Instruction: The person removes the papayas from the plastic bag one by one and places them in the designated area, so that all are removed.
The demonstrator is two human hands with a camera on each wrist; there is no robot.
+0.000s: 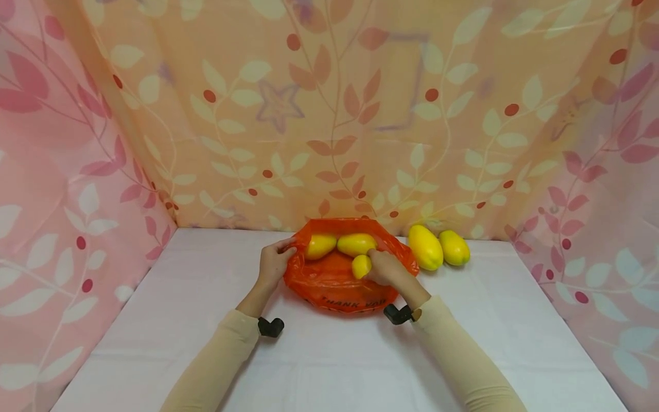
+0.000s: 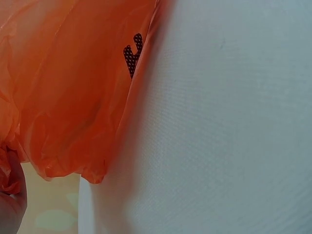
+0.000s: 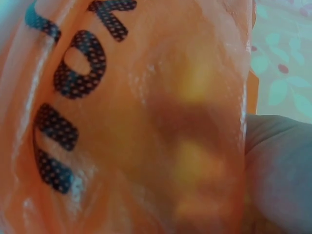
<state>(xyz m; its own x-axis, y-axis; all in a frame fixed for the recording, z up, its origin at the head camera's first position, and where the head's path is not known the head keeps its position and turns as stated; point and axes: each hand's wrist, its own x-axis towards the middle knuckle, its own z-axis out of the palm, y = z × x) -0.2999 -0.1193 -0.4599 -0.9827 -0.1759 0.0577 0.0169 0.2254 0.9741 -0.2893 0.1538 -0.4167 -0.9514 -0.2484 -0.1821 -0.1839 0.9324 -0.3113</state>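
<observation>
Behind everything hangs a floral cloth backdrop (image 1: 329, 143), peach at the far side and pink to left and right, printed with leaves and red dots. A white table (image 1: 175, 320) fills the space before it; the head view alone gives this whole layout, while the left wrist view brings out a fine weave on its covering. Two pale sleeves (image 1: 216, 357) reach in from the near side, cut off by the frame. At the far middle of the table lies an orange-red plastic bag (image 1: 319, 280), thin, glossy and crinkled, its mouth gaping.

The hands are apart. The left hand (image 1: 274, 264) pinches the bag's left rim, and the left wrist view shows film bunched at its fingers. The right hand (image 1: 386, 267), in the right of the mouth, grips a yellow fruit (image 1: 361, 266) seen partly, its fingertips hidden. Two bagged fruits (image 1: 357, 245) lie farther in, the left one partly covered by film; two loose fruits (image 1: 425, 247), smooth ovals, sit on the table just right of the bag. Through the film, the right wrist view shows only blurred yellow patches. Black mounts (image 1: 270, 327) sit at the wrists. Smallest, the black lettering (image 1: 353, 302) reads THANK YOU from above; close up, it is dotted and cropped.
</observation>
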